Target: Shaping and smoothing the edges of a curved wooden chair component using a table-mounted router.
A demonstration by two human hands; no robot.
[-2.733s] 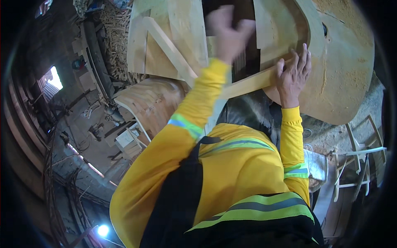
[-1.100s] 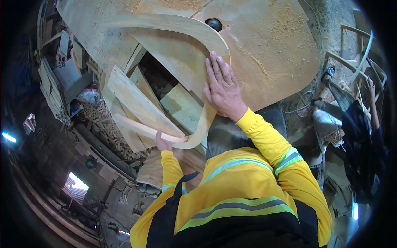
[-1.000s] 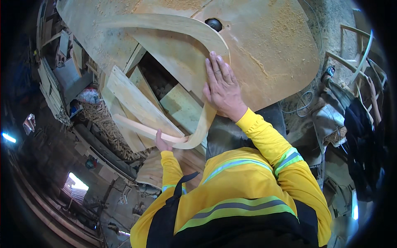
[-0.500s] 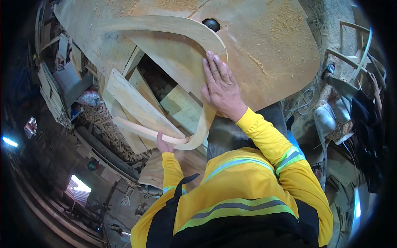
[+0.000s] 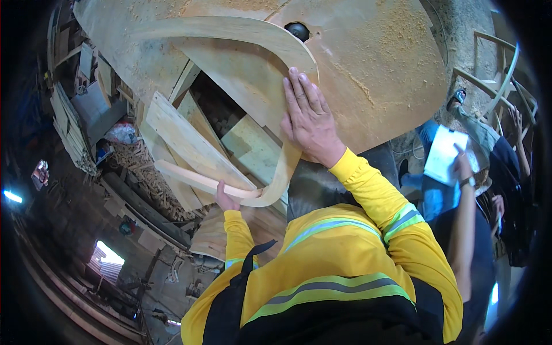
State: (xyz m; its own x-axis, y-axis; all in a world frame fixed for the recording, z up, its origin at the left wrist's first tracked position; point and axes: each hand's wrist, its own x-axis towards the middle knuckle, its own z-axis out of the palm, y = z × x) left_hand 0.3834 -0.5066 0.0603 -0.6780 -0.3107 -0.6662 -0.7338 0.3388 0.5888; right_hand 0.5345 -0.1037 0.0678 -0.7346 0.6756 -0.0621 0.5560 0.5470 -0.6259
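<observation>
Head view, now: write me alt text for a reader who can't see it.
A person's right hand lies flat on a curved wooden frame, partly over a sawdust-strewn board, while the left hand grips the frame's lower arm. At right, another person's hand holds white paper; wood scraps are heaped at left.

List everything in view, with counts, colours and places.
Curved wooden frame: one, pale, centre
Work surface: one, tan, top centre
Sawdust: scattered, tan, top
Round thing: one, black, top centre
Loose boards: several, pale, left
Scrap heap: one, tan, left
Curved panel: one, brown, below boards
Slender bars: several, pale, upper right
Other people: at least two, dark tops, right
Papers: unclear count, white, right
Bright opening: one, white, lower left
Shirt: one, yellow, bottom centre
Left grip: one, bare, around frame
Right grip: one, bare, flat on frame
</observation>
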